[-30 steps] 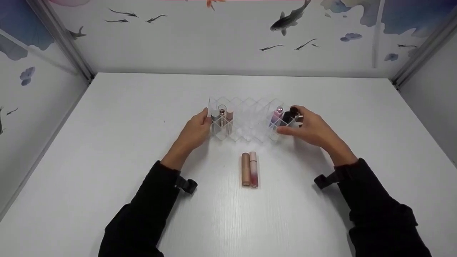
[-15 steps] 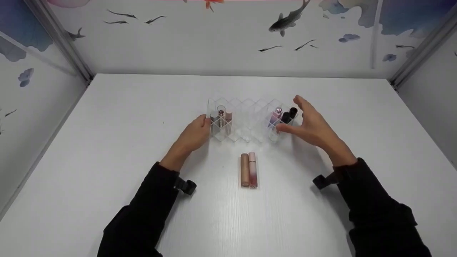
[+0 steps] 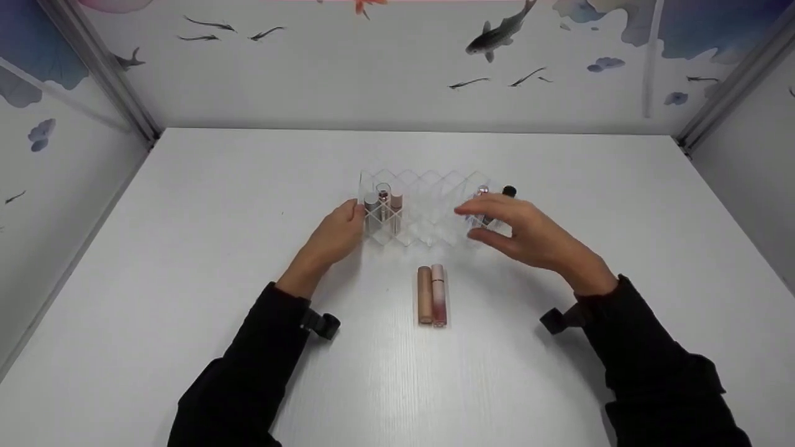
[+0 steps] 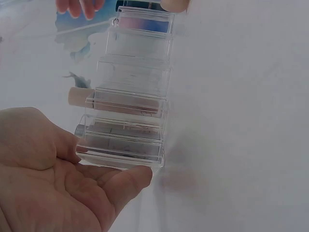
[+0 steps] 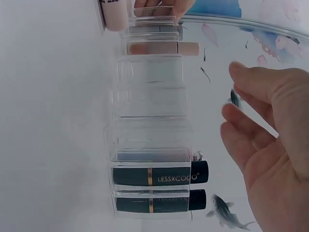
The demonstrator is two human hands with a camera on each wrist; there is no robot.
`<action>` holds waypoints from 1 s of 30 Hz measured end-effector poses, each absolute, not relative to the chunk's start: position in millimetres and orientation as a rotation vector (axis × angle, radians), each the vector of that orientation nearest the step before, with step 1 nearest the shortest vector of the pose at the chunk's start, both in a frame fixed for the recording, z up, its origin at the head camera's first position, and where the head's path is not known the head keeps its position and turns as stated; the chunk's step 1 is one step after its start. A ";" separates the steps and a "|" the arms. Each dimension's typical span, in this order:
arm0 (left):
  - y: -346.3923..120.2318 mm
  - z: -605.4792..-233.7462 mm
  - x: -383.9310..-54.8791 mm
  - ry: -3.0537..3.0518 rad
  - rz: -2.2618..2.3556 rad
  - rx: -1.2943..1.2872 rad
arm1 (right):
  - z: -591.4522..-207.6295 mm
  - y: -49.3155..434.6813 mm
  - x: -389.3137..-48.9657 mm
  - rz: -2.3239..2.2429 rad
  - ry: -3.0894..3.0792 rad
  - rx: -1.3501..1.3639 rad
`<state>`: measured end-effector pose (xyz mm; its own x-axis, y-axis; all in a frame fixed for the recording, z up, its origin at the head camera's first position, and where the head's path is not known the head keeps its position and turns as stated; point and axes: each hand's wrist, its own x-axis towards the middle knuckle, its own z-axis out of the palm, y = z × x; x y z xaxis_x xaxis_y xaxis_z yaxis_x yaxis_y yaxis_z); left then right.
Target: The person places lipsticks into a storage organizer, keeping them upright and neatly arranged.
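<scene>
A clear lipstick organizer (image 3: pixel 435 233) with zigzag edges stands mid-table. My left hand (image 3: pixel 335 236) grips its left end, fingers at the end wall in the left wrist view. Nearby slots hold a grey-capped tube (image 3: pixel 371 205), a clear-capped tube (image 3: pixel 383 197) and a pink-capped lip gloss (image 3: pixel 397 205). My right hand (image 3: pixel 528 233) hovers above the right end, thumb and fingers apart, holding nothing. It partly hides a pink-blue tube (image 4: pixel 145 24) with a silver ball top. Two black lipsticks (image 5: pixel 130 176) with gold bands fill the last slots.
In front of the organizer, a brown tube (image 3: pixel 425 295) and a pink-and-red lip gloss tube (image 3: pixel 438 295) lie side by side on the white table (image 3: pixel 248 186). White panels (image 3: pixel 372 74) printed with fish enclose the back and sides.
My right hand has come off the black lipstick at the right end, opened, and moved left over the pink-blue tube. The left hand stays at the organizer's left end.
</scene>
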<state>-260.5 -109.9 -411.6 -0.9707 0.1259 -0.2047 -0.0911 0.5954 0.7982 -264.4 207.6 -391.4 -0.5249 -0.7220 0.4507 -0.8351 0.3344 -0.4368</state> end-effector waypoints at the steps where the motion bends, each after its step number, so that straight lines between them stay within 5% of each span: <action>1: -110.0 -411.9 -260.5 2.587 1.310 0.031 | -392.2 206.0 -263.1 0.939 -2.442 1.482; 14: -109.8 -411.1 -258.4 2.629 1.286 0.071 | -400.7 192.5 -247.5 0.731 -2.810 1.813; 30: -111.6 -412.1 -260.4 2.606 1.293 0.089 | -408.9 190.1 -251.2 0.740 -2.819 1.870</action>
<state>-260.4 -111.6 -412.1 -0.9716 0.1559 -0.1782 -0.0476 0.6084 0.7922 -251.2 190.1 -408.9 -0.3805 -0.9242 -0.0318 -0.7895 0.3426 -0.5093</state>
